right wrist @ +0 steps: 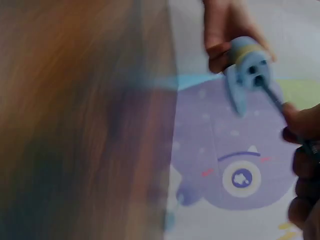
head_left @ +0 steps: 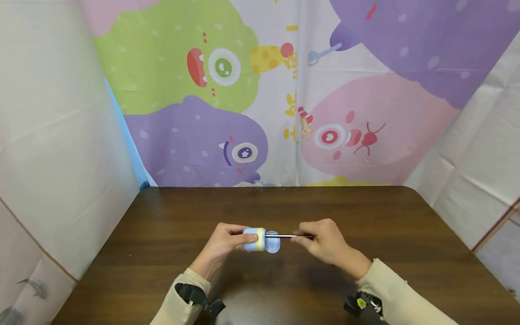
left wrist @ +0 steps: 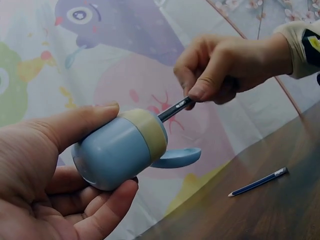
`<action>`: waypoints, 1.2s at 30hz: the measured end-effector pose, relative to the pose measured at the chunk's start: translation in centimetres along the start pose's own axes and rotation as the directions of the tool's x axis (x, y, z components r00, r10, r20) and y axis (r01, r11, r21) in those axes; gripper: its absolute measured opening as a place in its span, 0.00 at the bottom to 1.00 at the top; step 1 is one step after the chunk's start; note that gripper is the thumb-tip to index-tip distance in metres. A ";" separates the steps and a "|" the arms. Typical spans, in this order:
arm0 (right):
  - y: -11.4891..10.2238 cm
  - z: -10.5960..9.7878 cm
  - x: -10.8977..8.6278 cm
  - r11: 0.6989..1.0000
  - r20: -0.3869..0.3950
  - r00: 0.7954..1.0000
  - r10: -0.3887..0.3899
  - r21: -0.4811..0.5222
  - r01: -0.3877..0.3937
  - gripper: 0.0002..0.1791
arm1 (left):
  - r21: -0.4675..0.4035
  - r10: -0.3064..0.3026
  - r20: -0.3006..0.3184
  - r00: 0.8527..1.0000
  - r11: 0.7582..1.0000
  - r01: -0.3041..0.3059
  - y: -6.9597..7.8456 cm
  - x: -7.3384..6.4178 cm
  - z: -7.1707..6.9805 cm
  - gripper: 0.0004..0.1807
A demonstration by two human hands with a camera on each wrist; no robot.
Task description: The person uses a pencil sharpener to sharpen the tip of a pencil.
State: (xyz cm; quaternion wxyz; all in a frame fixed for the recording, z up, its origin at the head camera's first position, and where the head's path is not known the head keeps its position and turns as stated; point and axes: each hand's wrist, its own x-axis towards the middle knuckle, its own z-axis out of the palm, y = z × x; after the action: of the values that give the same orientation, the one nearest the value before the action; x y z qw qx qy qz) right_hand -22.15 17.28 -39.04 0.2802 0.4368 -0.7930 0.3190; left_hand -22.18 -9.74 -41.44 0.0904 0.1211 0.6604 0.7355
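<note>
My left hand (head_left: 222,243) grips a light blue pencil sharpener (left wrist: 120,147) with a pale yellow band, thumb on one side and fingers beneath. Its round lid (left wrist: 180,158) hangs open on the hinge. In the right wrist view, several dark holes show in the sharpener's end face. A dark pencil (left wrist: 174,108) has one end inside one of these holes, so its tip is hidden. My right hand (head_left: 325,240) pinches the pencil's outer part between thumb and fingers, a short way from the sharpener.
A second dark blue pencil (left wrist: 257,183) lies on the brown table (head_left: 260,207), its sharpened point visible in the left wrist view. Behind the table hangs a cartoon-printed cloth (head_left: 280,90). Pale cloth walls (head_left: 61,113) stand at both sides.
</note>
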 end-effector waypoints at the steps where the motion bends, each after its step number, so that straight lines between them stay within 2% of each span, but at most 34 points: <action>1: -0.2 -0.2 0.2 0.994 0.049 0.994 0.101 0.043 -0.103 0.11 | 0.006 0.002 -0.002 1.000 1.000 -0.002 -0.1 0.1 0.0 0.20; 2: -0.4 -0.4 0.4 0.975 0.105 0.974 0.199 0.082 -0.208 0.10 | 0.011 0.002 -0.003 1.000 1.000 -0.002 -0.2 0.1 -0.1 0.20; 3: -0.6 -0.6 0.6 0.943 0.161 0.943 0.292 0.116 -0.312 0.09 | 0.017 0.001 -0.006 1.000 1.000 -0.001 -0.2 0.1 -0.1 0.20; 5: -0.8 -1.0 1.1 0.857 0.274 0.859 0.433 0.171 -0.486 0.08 | 0.024 -0.001 -0.012 1.000 1.000 0.001 -0.4 0.2 -0.1 0.20; 7: -0.8 -1.4 1.6 0.760 0.370 0.770 0.519 0.212 -0.614 0.09 | 0.029 -0.001 -0.014 1.000 1.000 0.002 -0.5 0.2 -0.1 0.20; 9: -0.6 -1.7 2.1 0.662 0.449 0.694 0.563 0.257 -0.704 0.11 | 0.031 0.000 -0.011 1.000 1.000 0.001 -0.5 0.2 -0.1 0.20; 13: 0.3 -2.1 2.7 0.435 0.599 0.542 0.589 0.330 -0.838 0.15 | 0.044 0.013 -0.008 1.000 0.999 -0.012 -0.3 0.2 -0.1 0.20; 15: 0.8 -2.1 2.8 0.301 0.678 0.448 0.583 0.332 -0.894 0.15 | 0.068 0.023 -0.013 1.000 0.997 -0.022 -0.2 0.2 -0.1 0.19; 16: 1.0 -2.1 2.7 0.239 0.719 0.404 0.566 0.327 -0.914 0.15 | 0.085 0.030 -0.016 0.999 0.996 -0.028 -0.2 0.1 -0.1 0.18; 19: 1.5 -1.8 2.4 0.078 0.828 0.277 0.488 0.276 -0.958 0.13 | 0.140 0.055 -0.013 0.998 0.989 -0.052 0.0 0.0 -0.2 0.17; 20: 1.6 -1.7 2.3 0.035 0.855 0.240 0.461 0.252 -0.967 0.12 | 0.160 0.060 -0.005 0.998 0.985 -0.059 0.1 -0.1 -0.2 0.17; 21: 1.7 -1.7 2.1 0.006 0.875 0.213 0.435 0.234 -0.972 0.12 | 0.173 0.062 0.005 0.998 0.983 -0.062 0.1 -0.1 -0.3 0.17; 22: 1.8 -1.6 2.0 -0.012 0.889 0.193 0.415 0.218 -0.976 0.12 | 0.186 0.062 0.015 0.998 0.981 -0.063 0.1 -0.1 -0.3 0.17; 23: 1.8 -1.6 1.9 -0.020 0.897 0.182 0.403 0.207 -0.978 0.12 | 0.193 0.061 0.024 0.998 0.979 -0.064 0.1 -0.2 -0.3 0.17; 24: 1.8 -1.6 1.8 -0.018 0.900 0.180 0.397 0.204 -0.979 0.12 | 0.196 0.056 0.030 0.998 0.979 -0.061 0.1 -0.2 -0.3 0.17; 25: 1.8 -1.6 1.7 -0.008 0.898 0.188 0.397 0.209 -0.978 0.12 | 0.195 0.048 0.031 0.998 0.979 -0.053 0.0 -0.2 -0.4 0.17; 26: 1.8 -1.7 1.7 0.006 0.893 0.206 0.400 0.222 -0.975 0.12 | 0.189 0.042 0.027 0.999 0.981 -0.046 0.0 -0.1 -0.4 0.17; 28: 1.6 -1.8 1.7 0.066 0.872 0.260 0.415 0.257 -0.964 0.12 | 0.172 0.036 0.013 0.999 0.984 -0.038 -0.1 -0.1 -0.5 0.17; 29: 1.5 -2.0 1.7 0.115 0.854 0.298 0.426 0.276 -0.954 0.14 | 0.159 0.034 0.006 0.999 0.987 -0.034 -0.1 0.0 -0.5 0.18; 31: 1.2 -2.3 1.8 0.263 0.797 0.406 0.447 0.316 -0.911 0.17 | 0.138 0.025 -0.004 1.000 0.990 -0.025 -0.2 0.1 -0.6 0.18; 32: 1.1 -2.5 1.7 0.364 0.759 0.468 0.453 0.322 -0.874 0.18 | 0.129 0.022 -0.007 1.000 0.991 -0.021 -0.2 0.1 -0.7 0.19; 34: 0.8 -2.8 1.5 0.604 0.657 0.611 0.442 0.286 -0.744 0.18 | 0.106 0.015 -0.007 1.000 0.994 -0.014 -0.2 0.1 -0.7 0.19; 35: 0.7 -2.9 1.3 0.728 0.594 0.692 0.410 0.245 -0.641 0.17 | 0.092 0.012 -0.008 1.000 0.996 -0.011 -0.2 0.1 -0.8 0.20; 36: 0.7 -2.9 1.0 0.837 0.527 0.771 0.359 0.184 -0.515 0.17 | 0.077 0.009 -0.010 1.000 0.997 -0.008 -0.2 0.1 -0.8 0.20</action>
State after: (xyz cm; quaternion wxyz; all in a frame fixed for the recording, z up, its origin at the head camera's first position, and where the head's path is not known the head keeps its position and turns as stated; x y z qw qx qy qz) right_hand -22.74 19.20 -36.64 -0.0786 0.3407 -0.8548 0.3834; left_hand -22.51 -10.43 -41.70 0.0792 0.1236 0.6881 0.7106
